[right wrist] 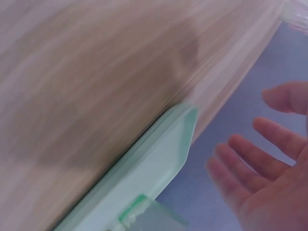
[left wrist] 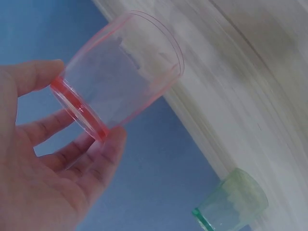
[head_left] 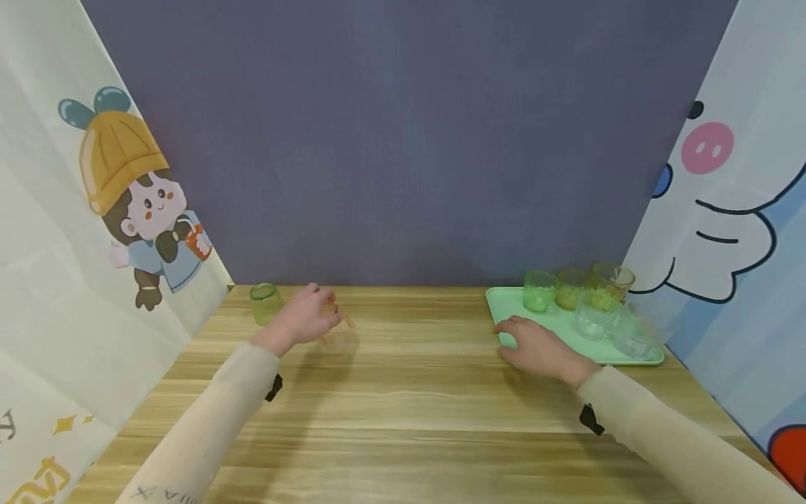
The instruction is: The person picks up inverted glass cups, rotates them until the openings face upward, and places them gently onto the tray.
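Pinching the clear, red-based round tumbler (left wrist: 118,74), your left hand (head_left: 307,315) sits well left of the mint-green rectangular tray (head_left: 504,302).

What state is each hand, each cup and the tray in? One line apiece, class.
Left hand: pinching red-tinted cup
Red-tinted cup: held by base, mouth toward table
Lone green cup: upside down on table
Right hand: open, empty
Tray: flat, bearing cups
Green cup on tray: upright
Amber cups: standing on tray
Clear cups: on tray, orientation unclear
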Demonstrator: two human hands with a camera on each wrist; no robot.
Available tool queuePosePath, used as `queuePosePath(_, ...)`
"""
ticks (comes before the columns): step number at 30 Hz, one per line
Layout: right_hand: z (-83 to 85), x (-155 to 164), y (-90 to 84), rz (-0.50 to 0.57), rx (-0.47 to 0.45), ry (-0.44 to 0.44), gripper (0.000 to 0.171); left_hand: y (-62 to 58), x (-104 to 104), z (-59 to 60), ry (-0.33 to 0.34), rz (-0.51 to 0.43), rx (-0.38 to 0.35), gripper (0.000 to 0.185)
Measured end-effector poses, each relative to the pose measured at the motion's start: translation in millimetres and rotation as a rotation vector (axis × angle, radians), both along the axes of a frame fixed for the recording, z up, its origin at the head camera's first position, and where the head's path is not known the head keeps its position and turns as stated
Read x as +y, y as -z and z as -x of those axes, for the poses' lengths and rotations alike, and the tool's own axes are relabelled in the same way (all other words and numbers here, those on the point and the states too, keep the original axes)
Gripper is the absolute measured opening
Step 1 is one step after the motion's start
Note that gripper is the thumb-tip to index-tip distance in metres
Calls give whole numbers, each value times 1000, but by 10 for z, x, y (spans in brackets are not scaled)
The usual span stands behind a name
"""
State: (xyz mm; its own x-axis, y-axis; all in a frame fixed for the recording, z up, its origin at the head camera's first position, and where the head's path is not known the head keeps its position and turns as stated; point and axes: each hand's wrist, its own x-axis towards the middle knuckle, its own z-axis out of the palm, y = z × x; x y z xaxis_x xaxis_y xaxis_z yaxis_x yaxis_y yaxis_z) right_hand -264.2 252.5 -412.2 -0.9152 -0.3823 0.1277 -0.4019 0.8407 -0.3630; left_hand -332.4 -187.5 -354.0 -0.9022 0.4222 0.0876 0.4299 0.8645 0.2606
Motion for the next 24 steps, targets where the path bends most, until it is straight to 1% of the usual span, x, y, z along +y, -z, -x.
queuePosePath(4, -33, -38, 19, 73, -14, -14, 37, 4, 55, -53, 11, -19, -1, 43)
queuePosePath(7, -40, -69, 51, 102, -11, -22, 37, 37, 93, -89, 22, -29, 9, 42)
queuePosePath(12, -33, -128, 92, 126, 12, -24, 38, 89, 175, -142, 57, -67, 56, 41)
queuePosePath(14, -31, -147, 106, 152, 10, -26, 38, 94, 211, -173, 74, -87, 63, 39)
queuePosePath(16, -32, -167, 123, 203, -19, -19, 39, 94, 246, -208, 85, -101, 64, 36)
queuePosePath(20, -34, -205, 153, 320, -66, -33, 40, 84, 306, -278, 99, -131, 66, 34)
queuePosePath(24, -36, -245, 182, 404, -91, -47, 39, 80, 346, -326, 109, -167, 67, 34)
